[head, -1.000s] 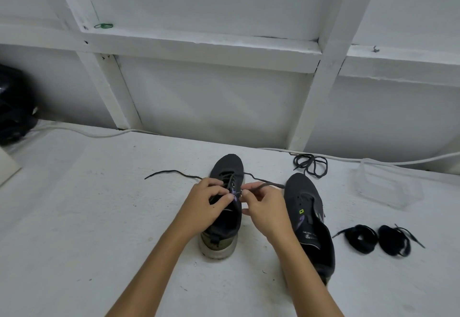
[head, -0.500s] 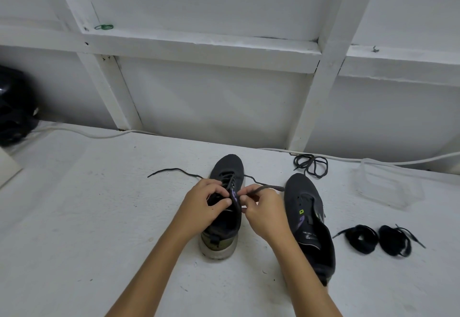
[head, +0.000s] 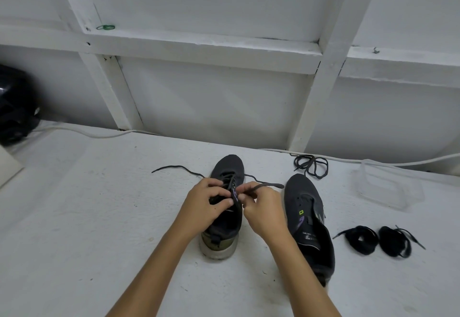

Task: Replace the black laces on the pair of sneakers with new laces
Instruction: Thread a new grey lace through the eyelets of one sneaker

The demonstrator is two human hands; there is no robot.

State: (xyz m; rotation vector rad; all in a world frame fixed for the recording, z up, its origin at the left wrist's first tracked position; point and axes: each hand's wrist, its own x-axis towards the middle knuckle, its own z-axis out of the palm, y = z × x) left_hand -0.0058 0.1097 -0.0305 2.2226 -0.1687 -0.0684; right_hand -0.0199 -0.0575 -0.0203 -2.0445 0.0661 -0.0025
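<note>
Since a second ago: right hand [head: 265, 208] has drawn its lace [head: 266, 186] end closer over the centre sneaker [head: 227, 219]. Left hand [head: 205, 204]: grips eyelet area. Right hand: pinches lace. Second sneaker [head: 307, 219], right of centre: unlaced. Coiled laces [head: 375, 240], lower right, on counter [head: 74, 217]. Step: probably threading; next, feed tip through an eyelet.

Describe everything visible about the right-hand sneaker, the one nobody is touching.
The right sneaker is dark grey to black, apparently knit fabric, with a small yellow-green mark and purple trim by the eyelets. It carries no lace, so its tongue and collar gape open. It rests on the white table, toe away from the person, beside the sneaker being laced. Neither hand touches it; the right forearm passes its heel.
</note>
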